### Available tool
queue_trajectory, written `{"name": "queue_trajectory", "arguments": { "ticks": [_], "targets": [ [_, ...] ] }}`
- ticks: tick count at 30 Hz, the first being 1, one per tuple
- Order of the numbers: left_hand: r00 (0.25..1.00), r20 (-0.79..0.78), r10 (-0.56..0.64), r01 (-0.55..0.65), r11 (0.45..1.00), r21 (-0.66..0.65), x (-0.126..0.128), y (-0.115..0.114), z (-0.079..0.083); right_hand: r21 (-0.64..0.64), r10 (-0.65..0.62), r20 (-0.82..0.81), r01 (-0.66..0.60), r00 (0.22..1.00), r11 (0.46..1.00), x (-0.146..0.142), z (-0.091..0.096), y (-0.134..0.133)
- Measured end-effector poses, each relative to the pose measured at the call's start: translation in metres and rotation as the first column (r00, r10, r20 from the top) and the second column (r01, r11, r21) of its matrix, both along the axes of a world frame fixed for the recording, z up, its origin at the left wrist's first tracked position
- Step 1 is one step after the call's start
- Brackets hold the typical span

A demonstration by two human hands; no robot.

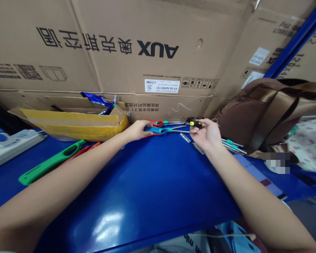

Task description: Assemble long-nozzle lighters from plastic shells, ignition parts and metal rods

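Observation:
My left hand (139, 130) is closed on the handle end of a blue long-necked lighter (156, 130) with a teal trigger, near the back of the table. Its metal neck points right, toward my other hand. Behind it lies a red lighter (158, 123) with a similar neck. Between the fingers of my right hand (207, 135) is a short black and yellow screwdriver (196, 124), held roughly level. Its shaft is not clearly visible. Below that hand lie a small clear piece (185, 137) and another clear piece (198, 148), too small to name.
A yellow-taped cardboard box (76, 124) stands back left, with a green lighter (52, 163) in front and a white power strip (15, 144) farther left. To the right are a brown bag (242, 116), several metal necks (234, 144) and a phone (256, 175). Cardboard (107, 73) walls the back.

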State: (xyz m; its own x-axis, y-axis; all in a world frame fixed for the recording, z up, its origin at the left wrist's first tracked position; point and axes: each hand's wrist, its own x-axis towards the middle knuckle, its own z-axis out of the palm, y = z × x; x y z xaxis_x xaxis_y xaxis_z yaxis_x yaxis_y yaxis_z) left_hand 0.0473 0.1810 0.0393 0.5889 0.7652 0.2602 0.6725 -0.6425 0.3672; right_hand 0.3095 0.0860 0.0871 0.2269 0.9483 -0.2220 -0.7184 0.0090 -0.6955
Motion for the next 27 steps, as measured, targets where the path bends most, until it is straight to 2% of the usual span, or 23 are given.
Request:
{"name": "queue_trajectory", "arguments": {
  "ticks": [6, 13, 17, 27],
  "targets": [
    [0.996, -0.007, 0.091, -0.091, 0.995, 0.029, 0.001, -0.004, -0.003, -0.003, 0.002, -0.011, -0.002, 1.0, 1.0, 0.0, 0.001, -0.001],
    [0.961, -0.141, 0.239, -0.225, 0.968, 0.107, 0.004, -0.017, 0.0, -0.006, 0.016, -0.012, -0.016, 1.0, 1.0, -0.003, 0.002, -0.003],
    [0.952, -0.192, 0.238, -0.2, 0.96, 0.195, 0.008, -0.027, 0.002, -0.005, 0.01, -0.016, -0.01, 1.0, 1.0, -0.003, 0.003, -0.003],
    [0.935, -0.297, 0.191, -0.105, 0.953, 0.284, 0.015, -0.029, 0.0, -0.022, 0.002, -0.025, -0.002, 1.0, 1.0, -0.004, 0.004, -0.004]
  ]
}}
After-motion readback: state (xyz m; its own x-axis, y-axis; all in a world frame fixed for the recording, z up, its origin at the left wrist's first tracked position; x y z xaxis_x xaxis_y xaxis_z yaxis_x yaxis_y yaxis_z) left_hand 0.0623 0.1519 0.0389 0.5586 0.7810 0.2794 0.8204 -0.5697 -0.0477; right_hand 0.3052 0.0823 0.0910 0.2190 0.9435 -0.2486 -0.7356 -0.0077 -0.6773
